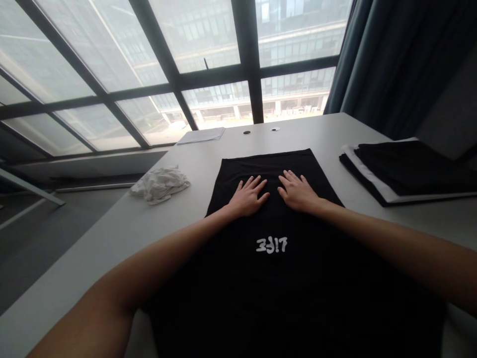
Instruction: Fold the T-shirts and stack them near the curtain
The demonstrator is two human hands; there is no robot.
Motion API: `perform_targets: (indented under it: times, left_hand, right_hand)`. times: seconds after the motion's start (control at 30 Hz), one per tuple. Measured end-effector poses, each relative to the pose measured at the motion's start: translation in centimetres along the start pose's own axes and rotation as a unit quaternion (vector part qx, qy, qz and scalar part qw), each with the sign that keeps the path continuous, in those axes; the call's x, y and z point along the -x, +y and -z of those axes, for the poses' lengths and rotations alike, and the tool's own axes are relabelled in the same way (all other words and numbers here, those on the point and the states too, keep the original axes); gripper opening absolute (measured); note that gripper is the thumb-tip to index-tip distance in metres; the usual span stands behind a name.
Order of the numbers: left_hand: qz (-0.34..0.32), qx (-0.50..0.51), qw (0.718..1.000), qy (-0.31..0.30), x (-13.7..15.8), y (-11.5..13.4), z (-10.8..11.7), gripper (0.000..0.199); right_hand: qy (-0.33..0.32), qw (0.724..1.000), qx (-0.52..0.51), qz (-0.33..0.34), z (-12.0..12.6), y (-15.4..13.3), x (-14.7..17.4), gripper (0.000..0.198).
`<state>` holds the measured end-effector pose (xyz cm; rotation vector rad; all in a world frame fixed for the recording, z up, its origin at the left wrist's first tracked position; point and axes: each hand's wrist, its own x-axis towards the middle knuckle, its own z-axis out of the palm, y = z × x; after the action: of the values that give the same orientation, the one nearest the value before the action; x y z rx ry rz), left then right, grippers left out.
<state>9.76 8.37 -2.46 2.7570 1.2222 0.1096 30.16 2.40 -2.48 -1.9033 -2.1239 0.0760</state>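
Observation:
A smooth black garment (266,166) lies spread on the white table, its straight far edge toward the window. White lettering (272,244), upside down from here, shows on the black fabric between my forearms. My left hand (249,196) rests palm down on the garment with fingers spread. To its right, my right hand (297,191) also presses flat on the cloth, fingers apart. Neither hand grips anything. At the bottom of the view the black fabric is too dark to tell the garment from my own clothing.
On the white table (313,132), a crumpled white cloth (161,184) lies at left and folded black and white fabrics (417,169) are stacked at right. Paper sheets (201,135) lie near the far edge, beside two round holes. Windows and a dark curtain (376,69) stand behind.

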Motion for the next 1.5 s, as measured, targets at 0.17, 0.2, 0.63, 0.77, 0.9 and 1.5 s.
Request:
perform_targets:
  times: [0.17,0.2,0.63,0.77,0.9,1.5]
  left_hand:
    - [-0.009,-0.014,0.999,0.044,1.3,1.0,0.0,0.064]
    - [-0.030,-0.013,0.999,0.041,1.7,1.5,-0.2,0.063]
    - [-0.040,-0.011,0.999,0.017,6.2,3.5,-0.8,0.063]
    - [-0.003,-0.008,1.000,0.011,6.8,4.2,-0.8,0.064]
    - [-0.084,-0.014,0.996,0.004,7.1,5.8,-1.1,0.060]
    - [-0.032,0.007,0.999,0.024,7.1,5.3,-1.4,0.071]
  right_hand:
    - [0.021,1.000,-0.015,0.014,-0.2,-2.2,4.0,0.058]
    - [0.020,0.999,-0.016,0.024,-0.3,-2.4,4.7,0.059]
    - [-0.009,1.000,-0.007,-0.025,-1.1,-2.1,6.8,0.062]
    - [-0.013,0.999,-0.001,-0.052,-1.0,-2.1,7.0,0.066]
    - [-0.009,0.999,-0.002,-0.044,-0.8,-2.4,7.1,0.065]
    - [0.007,0.998,-0.049,-0.033,-1.3,-1.9,6.9,0.057]
